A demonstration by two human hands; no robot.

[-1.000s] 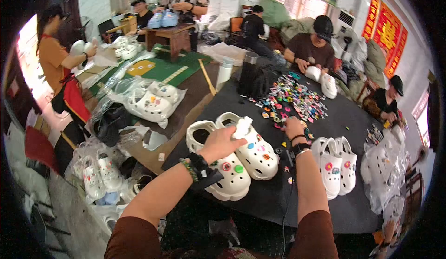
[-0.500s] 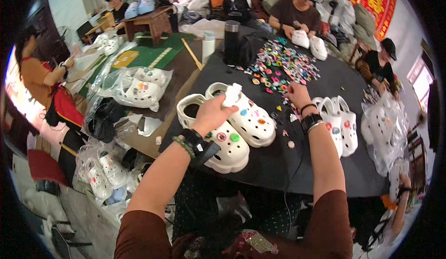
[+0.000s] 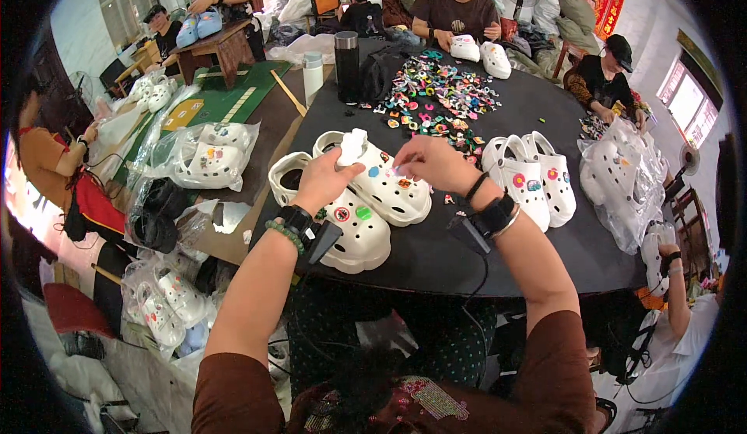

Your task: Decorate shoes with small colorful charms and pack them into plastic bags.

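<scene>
- Left hand: thumb and fingers grasp a small white object above the near pair; its kind is unclear.
- Right hand: fingertips bent down at the right clog's upper; I cannot tell whether they pinch something or only touch it.
- For good work here, the right fingertips should meet the upper squarely, directly over the chosen hole, with a short, even push.
- Pressing at a slant would probably leave a charm crooked or half seated.
- The left hand would do well to brace the clog, since a light shoe likely slides under pressure; the white object should stay out of the right hand's way.
- The right wrist's black device and cable could snag, so a raised wrist seems wise.
- The right clog stands sole down on the black table, just beside the left clog, toes toward the person.
- Both are white and chunky, with round holes and thick soles.
- The right clog shows a blue charm and a burger-like one; the left, a red-ringed disc and a green round.
</scene>
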